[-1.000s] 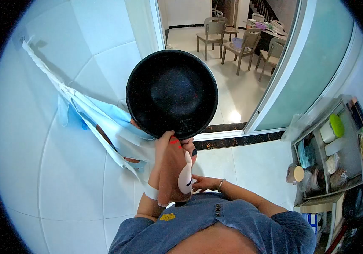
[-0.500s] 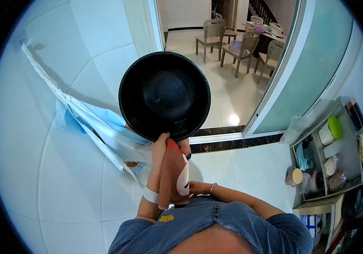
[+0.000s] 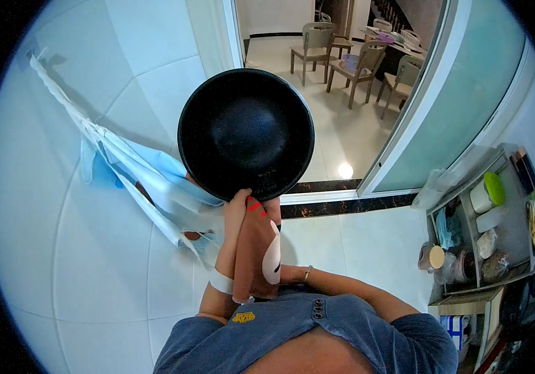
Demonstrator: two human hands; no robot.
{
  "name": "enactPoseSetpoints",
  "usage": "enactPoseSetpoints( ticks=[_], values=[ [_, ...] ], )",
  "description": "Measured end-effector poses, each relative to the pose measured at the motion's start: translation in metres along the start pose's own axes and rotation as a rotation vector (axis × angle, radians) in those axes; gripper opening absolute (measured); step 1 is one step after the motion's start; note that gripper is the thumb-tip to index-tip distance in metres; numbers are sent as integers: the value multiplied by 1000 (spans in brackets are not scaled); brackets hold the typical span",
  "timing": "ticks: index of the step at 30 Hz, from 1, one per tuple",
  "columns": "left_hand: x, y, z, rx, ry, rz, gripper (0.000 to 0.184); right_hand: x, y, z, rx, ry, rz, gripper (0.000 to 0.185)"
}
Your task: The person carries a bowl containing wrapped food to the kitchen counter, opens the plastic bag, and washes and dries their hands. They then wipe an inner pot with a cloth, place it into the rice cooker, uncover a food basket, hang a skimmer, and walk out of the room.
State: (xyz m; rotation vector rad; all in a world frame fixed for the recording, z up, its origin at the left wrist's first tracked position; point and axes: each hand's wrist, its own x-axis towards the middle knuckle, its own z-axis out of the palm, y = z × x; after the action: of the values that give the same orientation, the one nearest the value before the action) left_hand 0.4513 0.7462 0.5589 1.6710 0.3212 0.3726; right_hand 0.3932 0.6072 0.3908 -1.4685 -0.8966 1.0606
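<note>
A round black pot or bowl (image 3: 245,134), its dark inside facing me, is held up in front of my body. My left hand (image 3: 237,209) grips its lower rim, thumb on the inner edge. Below the rim, a brown cloth (image 3: 254,255) with red marks and a white shape hangs beside my left forearm, its top edge at the hand. My right hand (image 3: 291,273) is low by my shirt, its fingers hidden behind the cloth; what they touch does not show.
Light-blue and white cloths (image 3: 149,177) hang from the tiled wall at left. A sliding glass door (image 3: 461,112) frames a room with chairs (image 3: 358,67) and a table. At right, a shelf (image 3: 486,230) holds containers and bags, including a green-lidded tub (image 3: 487,192).
The pot has shifted slightly, first left and down, then back up. My right hand has moved left, from beside the cloth to partly behind it.
</note>
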Motion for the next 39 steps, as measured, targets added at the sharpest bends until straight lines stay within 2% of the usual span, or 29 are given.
enactPoseSetpoints(
  ticks=[1,2,3,4,6,7,8,9,11,13,15,16,18,19,21,23,25,26,28,30,31,33,34,35,37,38,39],
  values=[
    [-2,7,-2,-40,-39,-95,27,-1,0,1,-41,33,-37,47],
    [-4,16,-3,-79,-76,-190,29,-12,-23,-6,39,123,111,42],
    [-6,21,-3,-76,-72,-195,29,-27,-46,-14,121,210,260,38],
    [-7,26,-2,-146,-10,-235,24,-35,-49,-26,422,422,137,36],
    [-6,24,2,-216,55,-278,20,-51,-57,-49,995,733,-307,35],
    [-7,15,4,-440,86,-316,19,-67,-69,-65,898,963,-255,31],
    [-8,9,5,-664,115,-353,18,-70,-58,-93,849,1004,-450,23],
    [-10,10,6,-661,111,-360,18,-74,-92,-96,850,1275,-460,17],
    [-20,13,9,-627,205,-269,19,-76,-139,-105,744,1227,-542,13],
    [-22,10,5,-548,147,-309,20,-66,-162,-112,521,1208,-559,10],
    [-23,9,2,-473,97,-339,22,-56,-160,-118,210,1310,-410,7],
    [-23,11,2,-434,98,-369,20,-54,-161,-116,78,1437,-325,10],
    [-22,7,3,-397,97,-400,19,-50,-150,-116,10,1406,-347,11],
    [-17,-3,2,-366,81,-349,20,-48,-143,-116,-57,1369,-366,12],
    [-15,-8,5,-334,65,-303,20,-43,-143,-104,99,1343,-351,8],
    [-19,-6,14,-496,82,19,24,-37,-160,-79,305,1233,-386,6],
    [-25,-26,20,-438,92,-60,29,-15,-152,-62,218,1364,-519,7],
    [-27,-31,21,-377,103,-137,34,-12,-149,-56,277,1343,-511,8],
    [-25,-30,21,-429,113,-135,35,-8,-150,-53,340,1320,-507,9],
    [-28,-17,22,-474,120,-142,37,-8,-153,-49,264,1429,-551,10],
    [-31,-7,21,-380,139,-116,40,-12,-151,-50,269,1431,-548,10],
    [-31,-2,9,-286,153,-92,42,-20,-149,-59,282,1517,-448,15],
    [-26,-4,-4,-130,160,35,44,-24,-157,-66,316,1556,-588,21],
    [-21,-5,-13,25,164,164,46,-29,-138,-85,136,1657,-433,24],
    [-19,5,-24,-44,150,262,48,-41,-149,-93,-87,1579,-270,30],
    [-20,10,-25,75,203,285,44,-45,-148,-93,-81,1582,-268,30],
    [-22,14,-25,78,200,281,44,-41,-143,-94,1,1507,-369,36]
  ],
)
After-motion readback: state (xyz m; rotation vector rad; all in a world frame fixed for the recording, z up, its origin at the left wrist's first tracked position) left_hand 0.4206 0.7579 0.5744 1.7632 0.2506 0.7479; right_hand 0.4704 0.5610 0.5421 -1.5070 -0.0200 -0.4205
